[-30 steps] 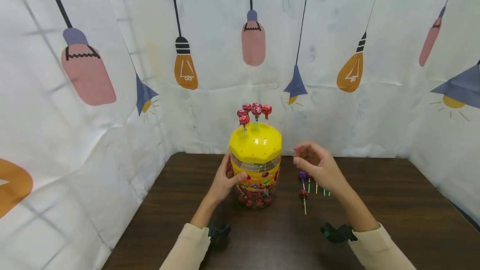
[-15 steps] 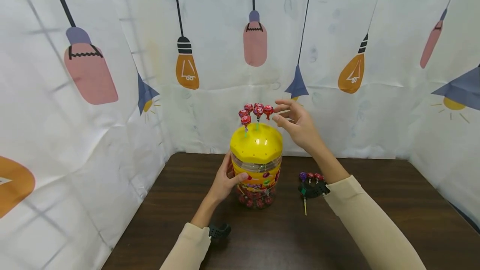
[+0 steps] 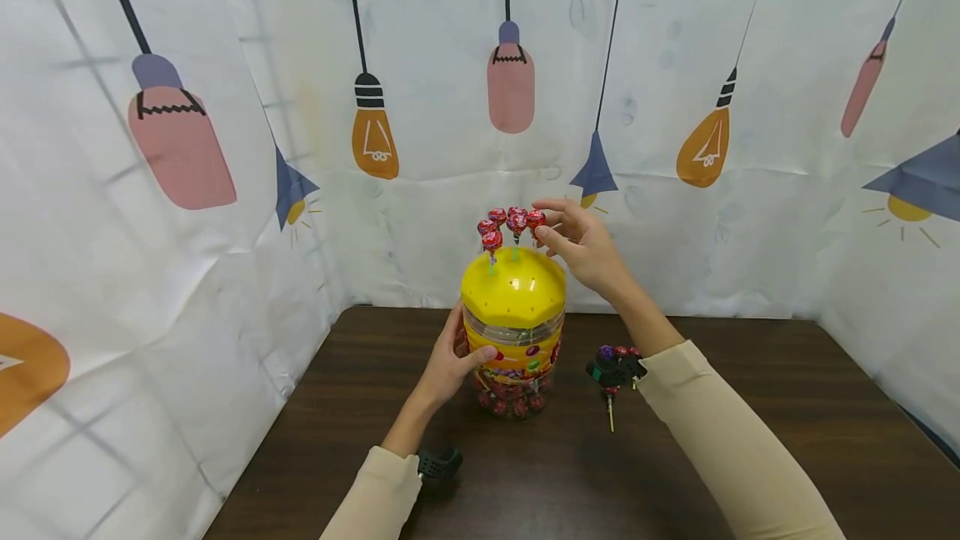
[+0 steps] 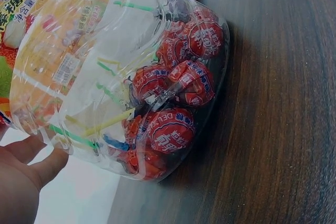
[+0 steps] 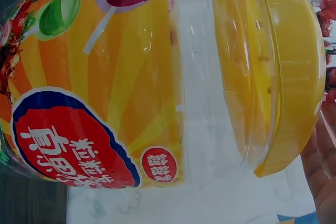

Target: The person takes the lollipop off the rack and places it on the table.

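Observation:
A clear plastic candy jar [image 3: 517,357] with an orange printed label stands upright on the table. Several red-wrapped lollipops stick up from holes in its yellow lid [image 3: 517,294]. My left hand [image 3: 442,369] grips the jar's left side, thumb across the front. Above the lid, my right hand [image 3: 585,248] pinches the rightmost lollipop [image 3: 536,219] by its wrapped head, its stick mostly hidden. Through the jar wall in the left wrist view, more red lollipops [image 4: 170,129] lie at the bottom. The right wrist view catches only part of the right hand [image 5: 323,150] beyond the lid.
Loose lollipops [image 3: 611,411] lie on the dark wooden table [image 3: 750,407] right of the jar, partly covered by the right wrist's black camera strap [image 3: 617,369]. A white sheet [image 3: 450,257] printed with lamps hangs behind the table.
My right hand has risen from beside the jar, over the loose lollipops, to the lid's lollipops and now takes hold of the rightmost one. The left hand and jar stay put.

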`<action>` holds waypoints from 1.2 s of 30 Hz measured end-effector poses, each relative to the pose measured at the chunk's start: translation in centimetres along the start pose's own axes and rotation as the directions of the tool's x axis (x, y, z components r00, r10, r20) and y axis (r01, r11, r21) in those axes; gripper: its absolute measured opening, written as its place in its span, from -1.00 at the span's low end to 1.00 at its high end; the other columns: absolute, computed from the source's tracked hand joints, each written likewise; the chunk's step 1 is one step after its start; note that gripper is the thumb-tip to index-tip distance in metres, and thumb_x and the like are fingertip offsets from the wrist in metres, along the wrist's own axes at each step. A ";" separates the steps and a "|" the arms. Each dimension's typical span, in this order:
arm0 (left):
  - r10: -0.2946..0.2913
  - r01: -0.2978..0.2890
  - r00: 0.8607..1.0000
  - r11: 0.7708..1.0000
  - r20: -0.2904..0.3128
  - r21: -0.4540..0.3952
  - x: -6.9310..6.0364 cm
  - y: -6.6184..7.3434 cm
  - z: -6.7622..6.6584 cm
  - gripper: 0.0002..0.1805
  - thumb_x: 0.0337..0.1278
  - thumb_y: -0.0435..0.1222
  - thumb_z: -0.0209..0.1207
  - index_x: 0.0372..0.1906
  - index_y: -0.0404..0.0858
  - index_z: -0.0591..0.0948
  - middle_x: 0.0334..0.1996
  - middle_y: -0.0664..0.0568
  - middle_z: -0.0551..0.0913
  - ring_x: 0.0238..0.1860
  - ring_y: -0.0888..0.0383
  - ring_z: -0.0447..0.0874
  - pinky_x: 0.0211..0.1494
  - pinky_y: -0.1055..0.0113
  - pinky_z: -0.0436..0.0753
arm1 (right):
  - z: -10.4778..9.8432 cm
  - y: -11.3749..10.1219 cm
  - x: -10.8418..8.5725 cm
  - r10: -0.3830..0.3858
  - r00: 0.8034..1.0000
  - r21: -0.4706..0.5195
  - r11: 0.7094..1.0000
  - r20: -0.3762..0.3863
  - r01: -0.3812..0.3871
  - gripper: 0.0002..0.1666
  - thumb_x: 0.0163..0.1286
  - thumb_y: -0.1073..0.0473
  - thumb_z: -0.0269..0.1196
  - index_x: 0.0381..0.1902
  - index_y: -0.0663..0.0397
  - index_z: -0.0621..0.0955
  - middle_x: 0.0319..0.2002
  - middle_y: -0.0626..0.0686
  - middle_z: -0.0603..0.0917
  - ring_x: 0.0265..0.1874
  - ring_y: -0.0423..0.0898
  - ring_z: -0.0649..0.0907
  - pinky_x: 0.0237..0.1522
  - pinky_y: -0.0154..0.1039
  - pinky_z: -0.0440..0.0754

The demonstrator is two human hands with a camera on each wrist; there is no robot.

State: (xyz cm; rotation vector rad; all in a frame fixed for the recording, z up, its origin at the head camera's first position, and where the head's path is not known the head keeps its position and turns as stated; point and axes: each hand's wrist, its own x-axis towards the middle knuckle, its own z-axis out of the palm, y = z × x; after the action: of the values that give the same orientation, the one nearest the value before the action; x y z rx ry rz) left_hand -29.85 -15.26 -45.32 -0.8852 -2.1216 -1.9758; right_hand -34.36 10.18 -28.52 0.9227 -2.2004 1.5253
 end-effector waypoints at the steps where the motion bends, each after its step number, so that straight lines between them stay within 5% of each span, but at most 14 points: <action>1: 0.000 0.000 1.000 1.000 0.000 -0.002 0.0 0.0 0.0 -0.06 0.37 -0.08 0.28 0.65 0.18 -0.02 0.43 -0.09 0.38 0.35 -0.07 0.48 0.41 -0.11 0.52 | 0.0 0.0 0.0 -0.003 1.000 -0.002 1.000 -0.002 0.003 -0.54 0.54 0.18 0.22 0.35 0.04 0.54 -0.02 0.31 0.69 -0.23 -0.01 0.72 -0.20 -0.13 0.76; 9: -0.003 0.003 1.000 1.000 -0.004 0.000 -0.1 0.2 0.0 -0.06 0.35 -0.05 0.29 0.64 0.21 -0.01 0.43 -0.06 0.37 0.36 -0.10 0.46 0.43 -0.18 0.48 | 0.3 0.2 0.2 -0.028 0.999 -0.005 1.000 -0.014 0.028 -0.57 0.53 0.22 0.22 0.31 0.09 0.57 -0.06 0.33 0.68 -0.32 -0.20 0.69 -0.27 -0.22 0.76; 18: -0.006 0.006 1.000 1.000 -0.003 0.001 -0.1 0.3 0.1 -0.07 0.35 -0.06 0.29 0.64 0.22 -0.01 0.42 -0.06 0.39 0.34 -0.07 0.48 0.41 -0.13 0.51 | 0.8 0.5 0.1 -0.057 0.996 -0.025 0.998 -0.067 0.055 -0.61 0.54 0.22 0.21 0.27 0.09 0.59 -0.05 0.27 0.64 -0.22 0.25 0.69 -0.28 -0.18 0.78; 25: -0.002 0.002 1.000 1.000 -0.002 0.007 -0.1 0.1 0.0 -0.08 0.39 -0.17 0.26 0.65 0.19 -0.01 0.43 -0.08 0.38 0.36 0.00 0.48 0.44 -0.11 0.49 | 0.8 -0.1 0.4 -0.102 0.983 0.019 0.994 -0.154 0.106 -0.61 0.54 0.25 0.20 0.28 0.14 0.55 -0.08 0.24 0.61 -0.31 -0.18 0.70 -0.34 -0.33 0.76; 31: -0.006 0.006 1.000 1.000 -0.008 0.019 0.0 0.0 0.0 -0.07 0.36 -0.09 0.29 0.64 0.24 -0.01 0.43 -0.04 0.38 0.35 -0.03 0.47 0.43 -0.14 0.49 | 0.3 -0.9 0.1 -0.100 0.981 0.071 0.991 -0.169 0.114 -0.61 0.53 0.26 0.20 0.26 0.17 0.54 -0.15 0.21 0.57 -0.31 0.06 0.71 -0.33 -0.32 0.78; 36: 0.006 -0.006 1.000 1.000 -0.007 0.022 0.0 -0.1 0.0 -0.06 0.34 -0.02 0.29 0.64 0.24 -0.01 0.43 -0.05 0.38 0.35 -0.10 0.46 0.41 -0.20 0.49 | 0.0 -0.9 -0.7 -0.077 0.983 0.111 0.989 -0.169 0.096 -0.60 0.53 0.26 0.20 0.27 0.19 0.53 -0.16 0.19 0.55 -0.32 0.03 0.70 -0.33 -0.24 0.80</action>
State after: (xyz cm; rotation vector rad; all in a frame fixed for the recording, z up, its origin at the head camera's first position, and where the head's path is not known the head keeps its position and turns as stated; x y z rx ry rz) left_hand -29.89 -15.23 -45.40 -0.8778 -2.1299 -1.9464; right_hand -33.26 10.20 -28.30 0.8814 -1.9484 1.6437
